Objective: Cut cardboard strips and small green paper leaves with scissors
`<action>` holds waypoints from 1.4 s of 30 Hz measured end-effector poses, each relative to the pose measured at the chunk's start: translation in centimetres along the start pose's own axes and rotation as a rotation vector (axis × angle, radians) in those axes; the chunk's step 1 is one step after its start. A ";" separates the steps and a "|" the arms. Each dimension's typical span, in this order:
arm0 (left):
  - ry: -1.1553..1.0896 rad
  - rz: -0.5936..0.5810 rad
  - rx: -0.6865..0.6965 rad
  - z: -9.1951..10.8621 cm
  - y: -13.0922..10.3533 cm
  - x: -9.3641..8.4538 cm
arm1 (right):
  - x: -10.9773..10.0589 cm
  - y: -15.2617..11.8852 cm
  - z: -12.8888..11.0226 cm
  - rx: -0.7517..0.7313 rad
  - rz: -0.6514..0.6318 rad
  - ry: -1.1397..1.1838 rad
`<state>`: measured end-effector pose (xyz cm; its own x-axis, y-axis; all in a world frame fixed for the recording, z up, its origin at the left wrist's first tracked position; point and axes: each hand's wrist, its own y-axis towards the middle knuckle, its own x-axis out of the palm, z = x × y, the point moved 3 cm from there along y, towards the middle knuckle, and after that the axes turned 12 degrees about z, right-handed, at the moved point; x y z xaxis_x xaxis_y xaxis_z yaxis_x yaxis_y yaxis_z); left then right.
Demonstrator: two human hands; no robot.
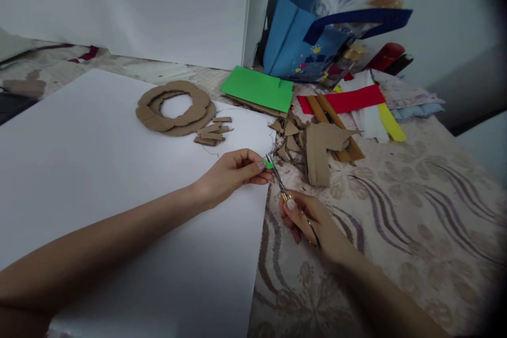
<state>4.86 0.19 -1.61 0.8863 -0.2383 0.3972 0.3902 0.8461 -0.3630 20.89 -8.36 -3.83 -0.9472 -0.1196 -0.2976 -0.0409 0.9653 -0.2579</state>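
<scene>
My left hand pinches a small green piece between thumb and fingers, above the right edge of a large white sheet. My right hand is closed around the handles of small metal scissors. The scissor blades point up and to the left, slightly parted, at the green piece. Just behind my left hand, several short cardboard strips lie on the sheet beside a pencil outline. Two scalloped cardboard rings overlap farther left.
Green sheets lie at the back, near a blue bag. Cardboard scraps, a red strip and a yellow strip lie on the patterned tablecloth at the right. A white board stands behind.
</scene>
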 end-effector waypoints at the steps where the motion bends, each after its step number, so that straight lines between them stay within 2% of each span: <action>1: 0.001 -0.001 0.002 0.0 0.0 0.0 | 0.0 0.0 -0.1 0.001 -0.002 -0.001; 21: 0.003 -0.028 0.011 -0.2 0.3 -0.3 | -0.1 -0.2 -0.3 0.004 -0.004 -0.031; 33: 0.011 -0.002 0.008 -0.1 0.5 -0.5 | -0.5 -0.1 -1.4 -0.089 0.019 -0.250; 42: -0.006 -0.017 -0.044 -0.4 0.4 -0.4 | -0.4 0.1 -1.5 -0.089 0.054 -0.271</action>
<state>4.78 0.42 -2.21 0.8779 -0.2493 0.4089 0.4160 0.8199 -0.3933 20.81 -7.89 -2.35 -0.8295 -0.1138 -0.5468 -0.0322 0.9871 -0.1567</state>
